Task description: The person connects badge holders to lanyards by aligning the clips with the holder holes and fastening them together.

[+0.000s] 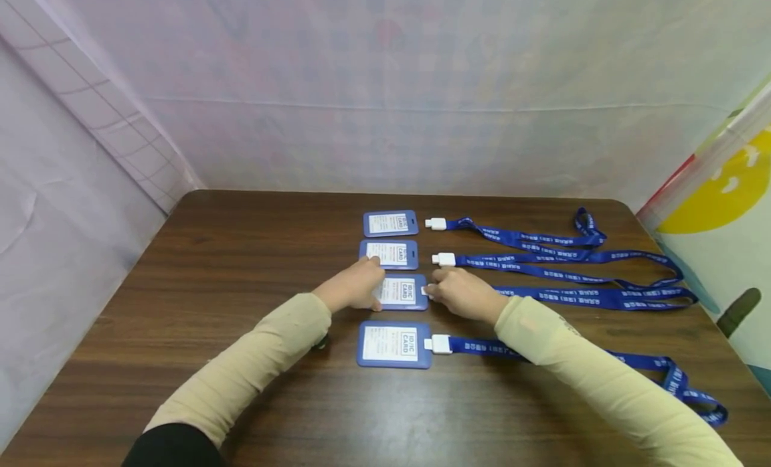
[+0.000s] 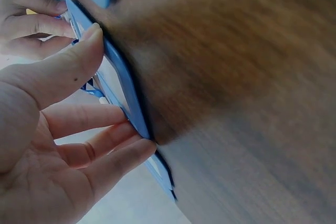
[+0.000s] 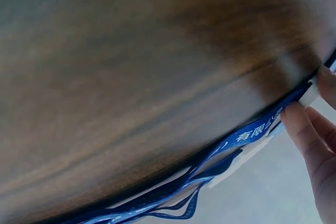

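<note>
My left hand (image 1: 355,284) grips a blue-framed ID card holder (image 1: 405,292), the third from the back, thumb and fingers on its opposite long edges. Across from it, my right hand (image 1: 466,293) pinches the white clip (image 3: 308,97) of a blue lanyard (image 1: 572,297). In the head view the clip's tip shows at the holder's right end; whether they are joined I cannot tell. Nearer to me lies another card holder (image 1: 394,345), with the white clip (image 1: 442,344) of its own lanyard at its right end.
Behind my hands lie two more card holders, the middle one (image 1: 391,254) and the rearmost (image 1: 390,223). Lanyards with white clips, one (image 1: 447,259) and another (image 1: 438,223), lie to their right, a gap between. A pale curtain (image 1: 385,146) hangs behind the brown table (image 1: 241,253).
</note>
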A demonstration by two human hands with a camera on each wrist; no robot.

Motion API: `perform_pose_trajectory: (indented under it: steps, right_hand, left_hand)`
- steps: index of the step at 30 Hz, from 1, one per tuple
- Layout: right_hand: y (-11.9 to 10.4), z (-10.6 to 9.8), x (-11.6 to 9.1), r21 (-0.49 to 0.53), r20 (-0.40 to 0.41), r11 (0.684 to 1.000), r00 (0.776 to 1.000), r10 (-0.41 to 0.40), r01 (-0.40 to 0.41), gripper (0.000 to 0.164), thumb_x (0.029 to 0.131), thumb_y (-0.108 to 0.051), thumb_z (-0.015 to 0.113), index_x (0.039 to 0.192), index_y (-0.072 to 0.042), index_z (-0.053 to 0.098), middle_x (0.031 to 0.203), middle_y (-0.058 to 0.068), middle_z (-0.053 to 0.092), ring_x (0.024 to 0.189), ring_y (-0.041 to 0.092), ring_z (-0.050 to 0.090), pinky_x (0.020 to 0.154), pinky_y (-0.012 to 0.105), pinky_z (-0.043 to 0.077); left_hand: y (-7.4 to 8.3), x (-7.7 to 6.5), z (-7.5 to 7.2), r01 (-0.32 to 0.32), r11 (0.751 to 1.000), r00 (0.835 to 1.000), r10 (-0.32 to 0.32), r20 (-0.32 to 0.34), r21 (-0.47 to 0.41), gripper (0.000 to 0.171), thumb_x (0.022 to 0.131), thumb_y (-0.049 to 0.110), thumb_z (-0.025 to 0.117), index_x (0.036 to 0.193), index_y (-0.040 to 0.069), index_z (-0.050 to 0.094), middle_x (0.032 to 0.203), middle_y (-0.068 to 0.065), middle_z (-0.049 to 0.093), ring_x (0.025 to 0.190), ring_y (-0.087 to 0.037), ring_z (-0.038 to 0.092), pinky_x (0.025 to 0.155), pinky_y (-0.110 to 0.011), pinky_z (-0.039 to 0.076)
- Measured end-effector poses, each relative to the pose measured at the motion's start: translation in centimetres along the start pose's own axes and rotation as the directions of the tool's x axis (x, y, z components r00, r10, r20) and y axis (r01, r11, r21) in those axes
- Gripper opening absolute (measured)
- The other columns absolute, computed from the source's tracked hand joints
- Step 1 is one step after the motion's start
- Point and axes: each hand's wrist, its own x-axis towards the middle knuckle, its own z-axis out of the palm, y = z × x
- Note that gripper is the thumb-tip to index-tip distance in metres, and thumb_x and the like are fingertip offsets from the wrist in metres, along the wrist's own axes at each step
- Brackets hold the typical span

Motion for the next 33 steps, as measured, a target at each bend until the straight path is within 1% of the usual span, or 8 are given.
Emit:
perform_pose_trajectory:
  steps: [4, 11, 15, 20, 25, 29, 31, 33]
  right_hand:
    - [0.0, -0.1, 0.0, 0.015, -0.002, 1.0, 1.0, 0.012, -0.012, 0.016, 0.077, -0.002, 0.068, 0.093, -0.004, 0.072, 0.069, 0.004, 0.052, 0.058, 0.015, 0.049, 0.052, 0.024, 0.045]
    - [-0.3, -0.2, 0.2, 0.041, -0.002, 0.998, 0.999, 0.045, -0.045, 0.012, 0.079, -0.005, 0.067, 0.091, -0.003, 0.071, 0.07, 0.004, 0.053, 0.06, 0.015, 0.051, 0.055, 0.025, 0.046]
    - [-0.3, -0.3, 0.4, 0.071, -0.014, 0.996, 0.999, 0.051, -0.05, 0.012, 0.078, -0.004, 0.068, 0.089, -0.003, 0.069, 0.07, 0.004, 0.054, 0.06, 0.015, 0.052, 0.056, 0.024, 0.047]
    - [-0.2, -0.1, 0.4, 0.089, -0.021, 0.995, 0.998, 0.056, -0.054, 0.015, 0.078, -0.006, 0.069, 0.093, -0.003, 0.07, 0.072, 0.005, 0.056, 0.063, 0.015, 0.054, 0.057, 0.024, 0.048]
    - [-0.1, -0.1, 0.1, 0.106, -0.012, 0.992, 0.998, 0.064, -0.062, 0.015, 0.078, -0.006, 0.068, 0.093, -0.002, 0.069, 0.072, 0.005, 0.058, 0.062, 0.016, 0.055, 0.057, 0.025, 0.048]
    - [-0.1, -0.1, -0.1, 0.114, -0.007, 0.991, 0.997, 0.073, -0.071, 0.003, 0.078, -0.003, 0.067, 0.081, -0.003, 0.065, 0.069, 0.005, 0.058, 0.06, 0.016, 0.057, 0.056, 0.025, 0.049]
    - [-0.2, -0.2, -0.2, 0.112, -0.007, 0.991, 0.997, 0.08, -0.078, 0.008, 0.077, -0.002, 0.066, 0.074, -0.005, 0.06, 0.066, 0.004, 0.058, 0.058, 0.016, 0.057, 0.054, 0.025, 0.049]
    - [-0.4, -0.4, -0.3, 0.1, -0.008, 0.99, 0.995, 0.097, -0.096, 0.012, 0.076, -0.002, 0.067, 0.071, -0.006, 0.057, 0.065, 0.004, 0.057, 0.057, 0.016, 0.057, 0.053, 0.026, 0.049]
  left_hand:
    - [0.0, 0.0, -0.1, 0.0, 1.0, 1.0, 0.0, -0.005, -0.001, 0.039, 0.066, 0.026, 0.081, 0.084, -0.003, 0.063, 0.087, -0.013, 0.053, 0.081, -0.026, 0.049, 0.079, -0.035, 0.044]
    - [-0.5, 0.1, -0.4, -0.015, 1.0, 1.0, 0.015, -0.006, 0.016, 0.038, 0.063, 0.029, 0.082, 0.077, -0.001, 0.063, 0.081, -0.011, 0.053, 0.077, -0.025, 0.051, 0.076, -0.036, 0.044]
    - [-0.9, 0.0, -0.5, -0.007, 1.0, 1.0, 0.007, 0.001, -0.005, 0.037, 0.062, 0.029, 0.082, 0.075, 0.0, 0.063, 0.079, -0.008, 0.051, 0.074, -0.022, 0.05, 0.074, -0.035, 0.045]
    - [-1.2, -0.1, -0.4, 0.01, 0.999, 1.0, -0.01, 0.0, -0.039, 0.035, 0.062, 0.029, 0.082, 0.071, 0.001, 0.062, 0.076, -0.005, 0.048, 0.071, -0.02, 0.048, 0.071, -0.033, 0.043]
    - [-1.3, -0.1, -0.1, -0.008, 0.999, 1.0, 0.008, -0.021, -0.032, 0.04, 0.064, 0.03, 0.081, 0.078, -0.002, 0.062, 0.078, -0.006, 0.048, 0.072, -0.021, 0.048, 0.072, -0.036, 0.044]
    - [-1.2, -0.1, 0.2, -0.042, 0.999, 0.998, 0.04, -0.04, -0.028, 0.041, 0.064, 0.03, 0.081, 0.078, -0.003, 0.062, 0.078, -0.007, 0.049, 0.072, -0.022, 0.049, 0.072, -0.037, 0.045]
    - [-1.1, -0.2, 0.3, -0.061, 0.998, 0.996, 0.059, -0.06, -0.027, 0.04, 0.064, 0.03, 0.081, 0.078, -0.003, 0.061, 0.078, -0.008, 0.05, 0.072, -0.022, 0.05, 0.071, -0.036, 0.045]
    - [-1.0, -0.3, 0.3, -0.066, 0.997, 0.995, 0.065, -0.07, -0.025, 0.041, 0.067, 0.031, 0.079, 0.08, -0.003, 0.062, 0.081, -0.01, 0.051, 0.073, -0.023, 0.051, 0.071, -0.036, 0.046]
